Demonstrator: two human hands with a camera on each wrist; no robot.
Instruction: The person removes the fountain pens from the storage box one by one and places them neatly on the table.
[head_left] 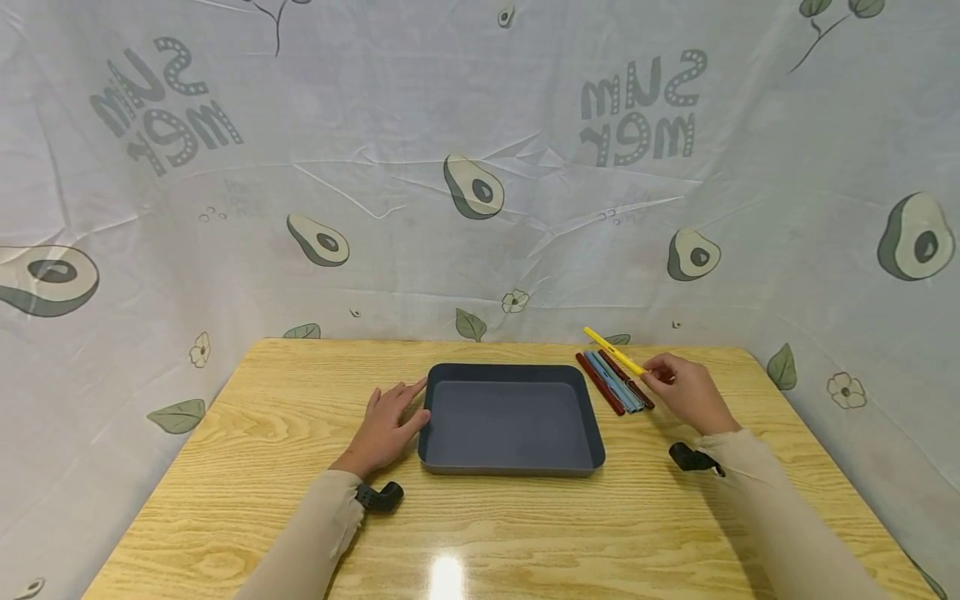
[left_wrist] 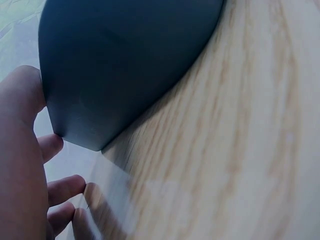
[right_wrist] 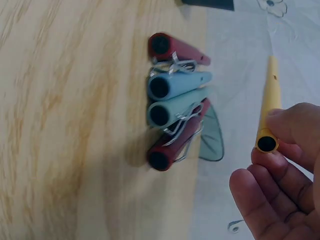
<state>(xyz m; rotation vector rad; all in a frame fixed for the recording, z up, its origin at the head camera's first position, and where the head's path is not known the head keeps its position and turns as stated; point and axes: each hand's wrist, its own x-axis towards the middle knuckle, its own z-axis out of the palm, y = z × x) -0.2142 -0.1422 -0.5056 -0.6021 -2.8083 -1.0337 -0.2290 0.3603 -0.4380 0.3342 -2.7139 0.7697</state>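
Note:
Between thumb and fingertips, my right hand (head_left: 686,392) pinches a yellow pen (head_left: 613,350) near its end, raised above the table's right side. Beneath it lie several capped pens side by side: a red pen (right_wrist: 175,47), two pale blue ones, of which one is this light blue pen (right_wrist: 180,85), and a dark red pen (right_wrist: 182,137). Metal clips show on some. A shallow dark grey tray (head_left: 510,425) sits at the middle of the table. My left hand (head_left: 386,429) rests against the tray's left side, thumb and index finger touching it, fingers spread.
The wooden table (head_left: 480,533) has its far edge just behind the pens. A printed cloth (head_left: 420,275) with avocados hangs behind and at both sides. Black wrist cameras stick out by each sleeve.

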